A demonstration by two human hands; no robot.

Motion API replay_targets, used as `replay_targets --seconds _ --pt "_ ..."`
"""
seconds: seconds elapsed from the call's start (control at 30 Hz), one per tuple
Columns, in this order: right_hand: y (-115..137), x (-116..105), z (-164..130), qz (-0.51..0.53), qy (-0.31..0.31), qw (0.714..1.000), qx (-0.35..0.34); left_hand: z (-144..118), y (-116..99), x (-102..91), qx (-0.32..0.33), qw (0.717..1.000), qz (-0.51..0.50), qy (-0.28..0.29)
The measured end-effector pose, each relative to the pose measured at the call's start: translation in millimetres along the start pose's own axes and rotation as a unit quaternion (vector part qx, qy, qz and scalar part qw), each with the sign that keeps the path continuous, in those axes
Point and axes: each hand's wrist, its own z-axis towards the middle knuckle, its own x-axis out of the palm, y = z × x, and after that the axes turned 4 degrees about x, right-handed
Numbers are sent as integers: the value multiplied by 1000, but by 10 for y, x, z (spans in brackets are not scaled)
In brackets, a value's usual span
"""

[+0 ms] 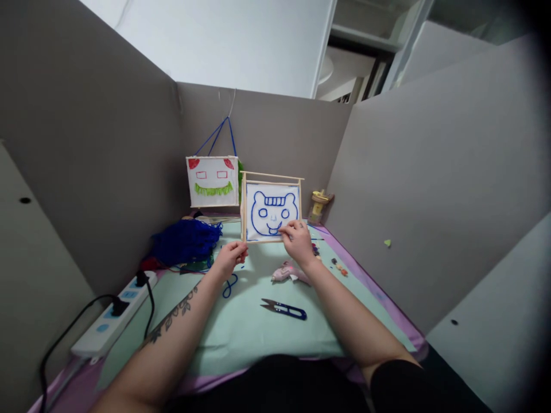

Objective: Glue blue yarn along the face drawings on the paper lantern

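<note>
My left hand (pixel 231 258) is closed on the lower left corner of a wooden-stick frame (pixel 244 209), holding it upright above the table. Stretched in the frame is a white panel (pixel 275 194) with an animal face outlined in blue, which looks like yarn. The fingers of my right hand (pixel 297 238) are pinched together against the face's mouth; whatever they hold is hidden. Below the hands lie a pink glue gun (pixel 284 272), partly behind my right wrist, and thread snips (pixel 284 309) with dark blue handles. A loop of blue yarn (pixel 230 285) rests near my left wrist.
A heap of blue yarn (pixel 185 241) and a white power strip (pixel 114 318) with plugs lie at left. Behind hangs a lantern-like panel (pixel 213 192) with a red and green face. A yellow-topped container (pixel 317 206) stands in the back right corner. Grey partitions (pixel 267 126) enclose the table.
</note>
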Motion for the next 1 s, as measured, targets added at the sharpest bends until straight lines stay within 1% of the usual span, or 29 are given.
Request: replay_targets --seconds 0.27,0.5,0.67,0.73,0.87,1.0 --pt "-17 33 16 9 4 1000 4 -1 1 -1 4 1000 6 2" --pt "-43 5 3 27 -16 1000 1 -1 2 -3 0 1000 3 2" --pt "-18 11 21 23 9 1000 3 1 1 -2 -1 1000 4 -4" --pt "-5 3 18 25 9 1000 8 -2 -4 -1 -1 1000 3 -1" --pt "15 -37 -46 38 -13 999 21 -11 -16 8 1 1000 7 1" --pt "43 -39 -121 37 1 999 12 -19 -28 20 -1 1000 9 -5"
